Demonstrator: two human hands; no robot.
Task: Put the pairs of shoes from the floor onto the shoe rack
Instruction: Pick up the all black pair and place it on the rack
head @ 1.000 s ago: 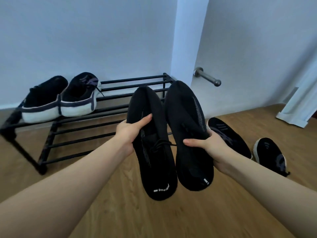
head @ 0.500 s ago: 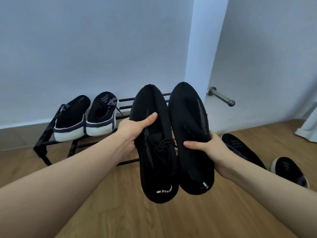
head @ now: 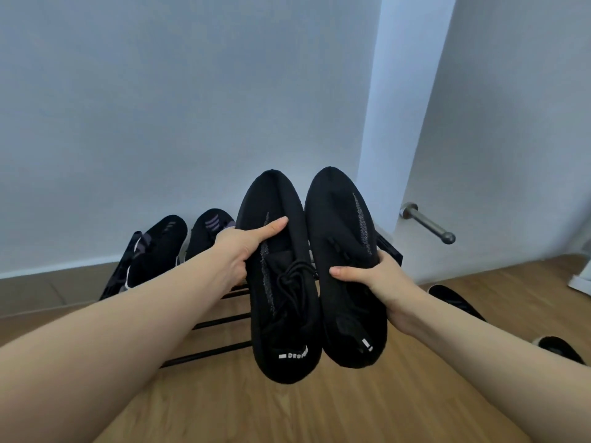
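I am holding one black shoe in each hand: my left hand (head: 243, 247) is wrapping the left shoe (head: 281, 282), my right hand (head: 380, 282) the right shoe (head: 345, 260), toes pointing to twelve o'clock. The shoe rack (head: 220, 321) is lying just beyond at eleven o'clock, mostly hidden behind them, a racked pair (head: 179, 238) at ten. Floor shoes (head: 454, 298) at three are getting cut off by my right arm.

Two all-black knit sneakers are held side by side in the air, toes pointing away toward the wall: the left black sneaker (head: 281, 282) with tied laces, the right black sneaker (head: 345, 251) beside it, touching. Behind them stands the black metal shoe rack (head: 220, 321), carrying a black-and-white pair (head: 166, 244). Another dark pair (head: 457, 302) lies on the wooden floor (head: 287, 417).
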